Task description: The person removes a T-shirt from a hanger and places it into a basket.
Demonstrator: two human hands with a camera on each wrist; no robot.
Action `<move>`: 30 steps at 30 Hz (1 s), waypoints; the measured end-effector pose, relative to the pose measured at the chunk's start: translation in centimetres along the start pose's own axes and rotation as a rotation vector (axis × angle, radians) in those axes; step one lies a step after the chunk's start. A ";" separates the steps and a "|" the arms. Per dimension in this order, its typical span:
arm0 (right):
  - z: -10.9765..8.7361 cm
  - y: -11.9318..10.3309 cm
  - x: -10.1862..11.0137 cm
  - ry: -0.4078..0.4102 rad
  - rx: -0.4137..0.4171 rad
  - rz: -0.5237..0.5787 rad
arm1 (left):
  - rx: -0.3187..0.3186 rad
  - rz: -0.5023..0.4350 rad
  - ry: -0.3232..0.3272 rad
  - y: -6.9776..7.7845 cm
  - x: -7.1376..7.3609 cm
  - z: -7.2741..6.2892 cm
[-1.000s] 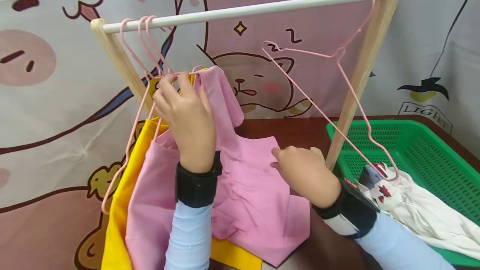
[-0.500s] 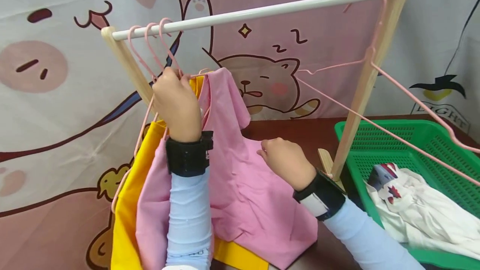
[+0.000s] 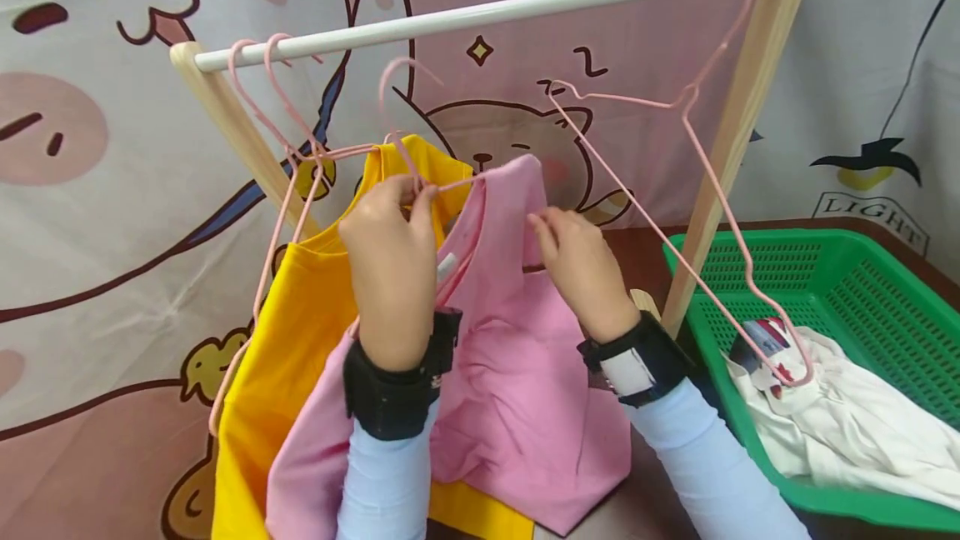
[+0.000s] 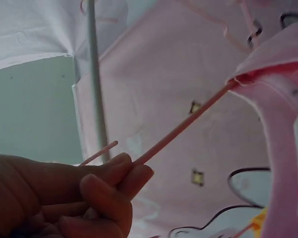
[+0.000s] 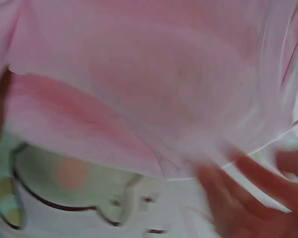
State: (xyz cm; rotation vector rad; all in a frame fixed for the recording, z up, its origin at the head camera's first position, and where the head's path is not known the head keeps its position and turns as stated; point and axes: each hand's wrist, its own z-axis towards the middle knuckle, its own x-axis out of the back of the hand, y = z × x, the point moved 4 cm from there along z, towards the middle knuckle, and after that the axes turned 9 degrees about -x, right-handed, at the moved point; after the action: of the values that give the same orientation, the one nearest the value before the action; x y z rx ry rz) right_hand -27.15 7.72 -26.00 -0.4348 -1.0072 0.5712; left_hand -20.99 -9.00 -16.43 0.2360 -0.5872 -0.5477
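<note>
My left hand pinches a pink wire hanger just under its hook, which is off the rail. A pink T-shirt hangs from that hanger, its sleeve and hem spreading down to the right. Beside the shirt's right shoulder is my right hand, fingers loosely bent and apart from each other; in the right wrist view they blur at the cloth's edge, so contact is unclear. To the left, a yellow shirt hangs on another pink hanger on the rail.
The white rail runs between two wooden posts. A bare pink hanger hangs at its right end. The green basket on the right holds a white garment. More yellow cloth lies on the table.
The held hanger's hook came off the rail; my left hand moved right and down with it and the pink shirt. My right hand rose toward the shirt's shoulder. The bare hanger swung.
</note>
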 end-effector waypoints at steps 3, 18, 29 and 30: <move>1.4 0.8 -1.3 0.055 0.107 0.162 | -0.005 -0.044 -0.059 -0.6 -0.8 -1.5; 4.2 6.8 -3.3 0.049 -0.235 1.082 | 0.091 -0.059 -0.263 -1.6 1.3 -3.7; 2.9 10.0 -5.8 -0.042 -0.489 0.863 | 0.112 -0.018 -0.362 -1.8 -0.4 -3.4; 2.7 9.7 -5.6 -0.032 -0.440 0.780 | 0.102 -0.008 -0.367 -1.8 -0.6 -3.4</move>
State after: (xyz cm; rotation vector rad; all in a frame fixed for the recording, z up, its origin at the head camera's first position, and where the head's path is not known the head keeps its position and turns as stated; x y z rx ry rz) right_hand -34.20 11.88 -34.08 -1.2392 -0.9762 1.0536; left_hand -20.20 -9.99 -20.09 0.2363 -0.9720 -0.5733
